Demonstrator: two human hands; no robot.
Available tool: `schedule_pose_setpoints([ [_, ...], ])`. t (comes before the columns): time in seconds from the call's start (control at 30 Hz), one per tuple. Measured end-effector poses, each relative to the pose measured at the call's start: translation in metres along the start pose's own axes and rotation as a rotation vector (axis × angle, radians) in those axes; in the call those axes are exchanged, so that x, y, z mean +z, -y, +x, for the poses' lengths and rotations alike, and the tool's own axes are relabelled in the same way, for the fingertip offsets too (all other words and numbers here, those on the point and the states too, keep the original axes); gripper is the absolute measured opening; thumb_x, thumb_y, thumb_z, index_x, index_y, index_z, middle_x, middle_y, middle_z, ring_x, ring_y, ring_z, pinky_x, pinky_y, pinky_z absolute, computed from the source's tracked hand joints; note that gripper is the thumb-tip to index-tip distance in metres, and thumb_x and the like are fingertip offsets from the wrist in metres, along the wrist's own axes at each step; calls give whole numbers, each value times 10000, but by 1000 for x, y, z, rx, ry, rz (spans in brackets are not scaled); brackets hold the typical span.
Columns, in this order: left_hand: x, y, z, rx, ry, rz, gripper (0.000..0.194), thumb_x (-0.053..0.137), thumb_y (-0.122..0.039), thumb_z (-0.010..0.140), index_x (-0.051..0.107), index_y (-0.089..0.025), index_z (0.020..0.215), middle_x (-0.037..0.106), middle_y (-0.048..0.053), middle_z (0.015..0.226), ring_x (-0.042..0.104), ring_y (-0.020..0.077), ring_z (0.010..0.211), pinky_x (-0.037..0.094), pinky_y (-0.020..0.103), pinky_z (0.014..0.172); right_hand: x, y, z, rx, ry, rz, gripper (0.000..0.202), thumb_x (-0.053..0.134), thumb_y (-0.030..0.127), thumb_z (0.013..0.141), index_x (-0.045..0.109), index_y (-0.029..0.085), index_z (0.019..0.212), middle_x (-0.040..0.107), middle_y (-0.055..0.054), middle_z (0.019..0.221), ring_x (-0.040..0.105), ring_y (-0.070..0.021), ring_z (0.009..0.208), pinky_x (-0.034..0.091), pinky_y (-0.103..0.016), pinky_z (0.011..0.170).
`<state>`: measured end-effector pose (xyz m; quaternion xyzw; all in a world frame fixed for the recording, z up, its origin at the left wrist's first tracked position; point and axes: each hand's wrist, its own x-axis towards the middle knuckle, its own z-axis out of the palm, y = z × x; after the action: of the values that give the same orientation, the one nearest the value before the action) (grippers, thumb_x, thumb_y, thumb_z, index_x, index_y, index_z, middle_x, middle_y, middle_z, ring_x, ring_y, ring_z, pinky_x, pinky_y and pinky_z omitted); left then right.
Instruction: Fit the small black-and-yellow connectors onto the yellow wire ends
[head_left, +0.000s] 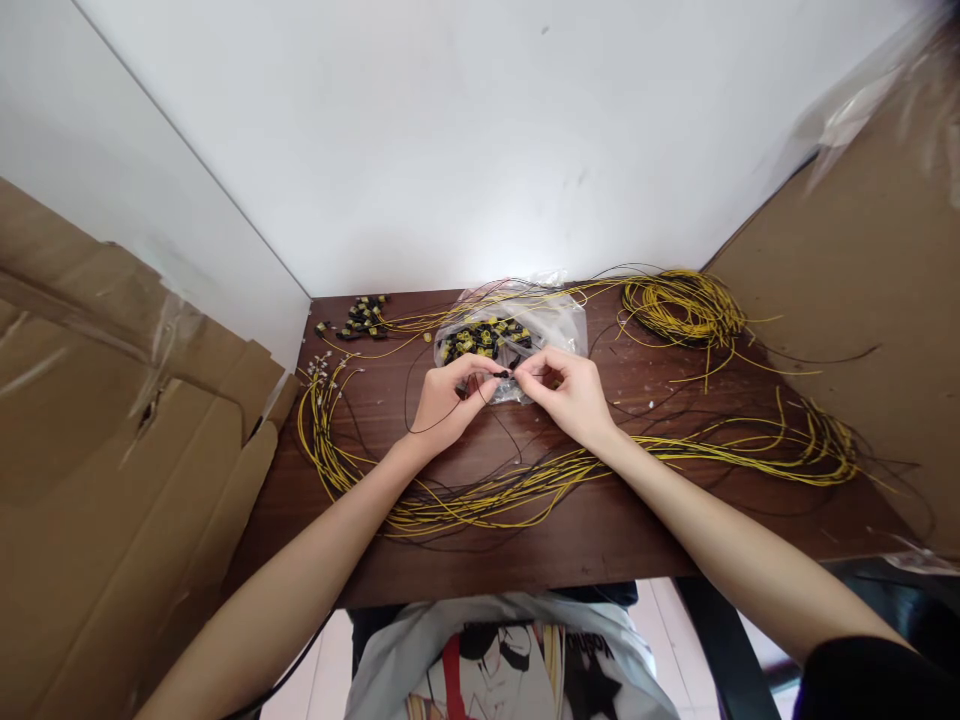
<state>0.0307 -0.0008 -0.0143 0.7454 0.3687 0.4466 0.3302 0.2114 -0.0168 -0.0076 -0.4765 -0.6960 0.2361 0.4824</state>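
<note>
Between my two hands is a small black connector (501, 375) with thin black wire at it. My left hand (452, 397) pinches its left end between thumb and fingertips, and a black wire loops beside that hand. My right hand (564, 388) is closed at the right end, with something thin and dark at its fingertips, too small to make out. Just behind the hands, a clear plastic bag (562, 325) holds several black and yellow connectors (486, 337). A long bundle of yellow and black wires (480, 505) curves across the table below the hands.
Coiled yellow and black wires (679, 308) lie at the back right of the brown table (480, 575). Wired connectors (364, 317) are piled at the back left. Cardboard (847, 270) stands at the right, more cardboard (112, 480) at the left, and a white wall (480, 150) behind.
</note>
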Motion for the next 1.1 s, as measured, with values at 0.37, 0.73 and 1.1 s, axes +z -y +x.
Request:
schedule_pose_setpoints([
  [0.37,2,-2,-1,68,14,105,134,587,-230,818,680,-170,895,630,13,714,504,93,585,411,209,580,-1,3,0,-18,5,-83,83,582,145,718,591,167,638,581,-3,612,495,-111,537,390,-240,501],
  [0.73,2,-1,-1,86,26,126,128,592,-199,810,682,-162,894,607,9,673,478,90,554,401,214,566,-2,3,0,-35,17,-143,90,569,109,673,565,163,601,554,8,586,486,-108,531,377,-235,502],
  [1.1,2,0,-1,103,34,129,135,595,-185,810,690,-155,900,600,6,664,467,81,551,391,203,564,-1,5,0,-5,42,-141,81,574,123,680,579,157,606,572,1,599,502,-111,541,392,-239,508],
])
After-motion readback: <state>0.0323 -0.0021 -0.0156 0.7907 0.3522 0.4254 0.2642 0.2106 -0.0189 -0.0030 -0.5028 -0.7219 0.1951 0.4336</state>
